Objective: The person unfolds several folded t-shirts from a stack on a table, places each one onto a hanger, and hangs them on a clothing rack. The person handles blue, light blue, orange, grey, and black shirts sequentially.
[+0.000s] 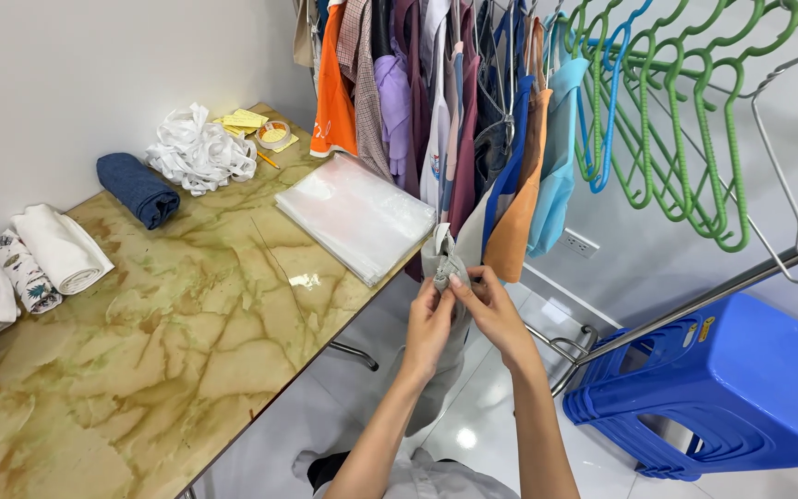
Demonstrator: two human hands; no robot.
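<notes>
Both my hands meet at the lower edge of a pale grey garment [473, 231] that hangs on the rack among other clothes. My left hand [431, 323] pinches a small fold of its fabric from below. My right hand [489, 310] grips the same fold from the right, fingertips touching the left hand's. The rest of the grey garment drops down behind my forearms.
A marble-pattern table [168, 351] at left carries a stack of clear plastic bags [355, 214], rolled cloths [59, 248], a blue roll [138, 189], white straps [200, 150] and tape [274, 135]. Hanging clothes [436, 102], green hangers [685, 120] and stacked blue stools [722, 388] stand right.
</notes>
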